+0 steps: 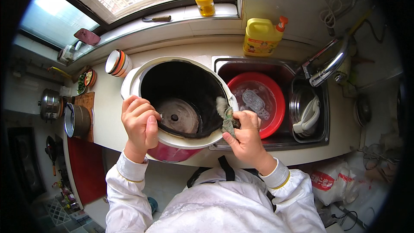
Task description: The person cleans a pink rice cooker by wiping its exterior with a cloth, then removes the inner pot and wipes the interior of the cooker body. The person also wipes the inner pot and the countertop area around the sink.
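Before me, on the counter's front part, is the body of an electric rice or pressure cooker [179,142], its white rim tilted towards me. It has no inner pot; the dark cavity shows a round heating plate [178,116] with a small dark knob at its centre. My left hand [140,124] grips the near left part of the rim, fingers over the edge. In my right hand [245,136] is a bunched grey-green cloth [228,121], pressed on the rim's right side. A red basin [275,94] of soapy water, with a pale scrubber [254,99] in it, sits in the sink.
The steel sink [223,62] lies right, under a faucet [330,68]. Its side basket holds a glass lid with a white handle [307,116]. Behind stands a yellow detergent jug [262,38]. Stacked bowls [118,63] and a metal pot [77,119] are left. A knife [158,18] lies on the sill.
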Demonstrator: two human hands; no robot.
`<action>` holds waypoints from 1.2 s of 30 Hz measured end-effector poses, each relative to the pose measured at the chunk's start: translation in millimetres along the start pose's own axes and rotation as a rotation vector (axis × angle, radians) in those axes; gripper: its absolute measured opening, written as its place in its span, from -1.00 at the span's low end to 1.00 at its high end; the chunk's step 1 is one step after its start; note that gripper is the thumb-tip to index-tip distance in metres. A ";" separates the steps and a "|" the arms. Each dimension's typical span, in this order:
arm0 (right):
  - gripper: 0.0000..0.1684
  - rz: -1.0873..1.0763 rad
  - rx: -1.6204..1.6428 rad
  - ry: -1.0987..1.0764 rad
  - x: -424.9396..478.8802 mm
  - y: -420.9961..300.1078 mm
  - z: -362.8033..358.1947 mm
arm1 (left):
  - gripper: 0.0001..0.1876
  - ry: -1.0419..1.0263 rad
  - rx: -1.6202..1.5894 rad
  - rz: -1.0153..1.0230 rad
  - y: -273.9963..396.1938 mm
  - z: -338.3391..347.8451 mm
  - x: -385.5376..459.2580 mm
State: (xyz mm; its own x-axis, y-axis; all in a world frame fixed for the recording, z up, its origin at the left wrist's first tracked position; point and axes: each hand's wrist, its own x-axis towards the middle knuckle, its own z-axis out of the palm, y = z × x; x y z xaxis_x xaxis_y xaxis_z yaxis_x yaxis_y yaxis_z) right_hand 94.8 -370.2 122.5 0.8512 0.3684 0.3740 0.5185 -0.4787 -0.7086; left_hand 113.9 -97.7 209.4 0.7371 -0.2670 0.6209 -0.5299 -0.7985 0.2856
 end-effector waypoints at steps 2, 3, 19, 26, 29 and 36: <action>-0.69 0.009 0.077 0.005 -0.5 -4.7 1.1 | -0.74 -0.006 0.008 0.005 1.3 -0.2 -0.2; -0.69 0.011 0.121 0.004 -0.3 -8.4 2.7 | -0.74 -0.010 0.018 0.003 2.4 -1.1 -1.8; -0.75 0.002 -0.018 -0.092 2.4 26.1 -5.6 | -0.78 0.036 -0.005 -0.016 -1.6 -10.0 -17.0; -0.70 -0.153 0.134 -0.069 3.8 -13.0 -3.2 | -0.82 0.042 0.013 -0.001 6.4 -6.0 -10.6; -0.69 -0.092 0.228 -0.066 5.5 -26.8 2.9 | -0.82 0.059 0.023 -0.014 7.6 -5.0 -11.3; -0.69 -0.117 0.155 -0.046 24.9 -88.4 27.8 | -0.83 0.045 0.068 -0.010 15.9 -3.1 -13.9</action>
State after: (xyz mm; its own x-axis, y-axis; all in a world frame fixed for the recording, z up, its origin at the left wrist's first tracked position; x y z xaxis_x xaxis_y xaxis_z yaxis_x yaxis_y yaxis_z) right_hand 67.9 -296.5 177.8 0.7795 0.4520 0.4337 0.5915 -0.3032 -0.7471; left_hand 93.9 -105.0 207.5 0.7219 -0.2354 0.6507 -0.4917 -0.8361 0.2432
